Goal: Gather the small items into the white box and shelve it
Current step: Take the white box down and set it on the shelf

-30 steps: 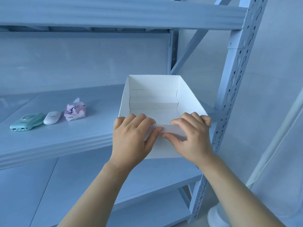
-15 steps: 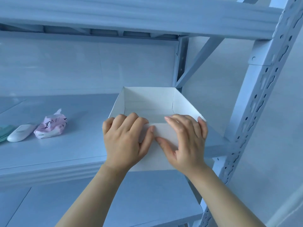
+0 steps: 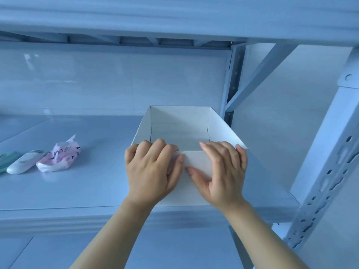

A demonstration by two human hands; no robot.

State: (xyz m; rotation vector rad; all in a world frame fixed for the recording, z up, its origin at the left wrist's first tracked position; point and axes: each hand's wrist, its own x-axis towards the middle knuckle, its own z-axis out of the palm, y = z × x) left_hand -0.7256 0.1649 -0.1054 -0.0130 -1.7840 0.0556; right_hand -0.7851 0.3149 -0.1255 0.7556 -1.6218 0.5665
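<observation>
Gripping the white box [image 3: 179, 123]'s near wall, left hand [image 3: 150, 171] and right hand [image 3: 223, 171], nothing visible inside.

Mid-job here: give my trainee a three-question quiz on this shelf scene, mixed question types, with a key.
1. True or false: the white box already holds the small items.
2. Where do the hands, left and right, grip the box? A) far wall B) near wall C) underneath
3. Fill in: the pink packet lies on the shelf to the box's ____.

Key: 1 false, what shows of its inside is bare; 2 B; 3 left, beside a white oval item.
</observation>
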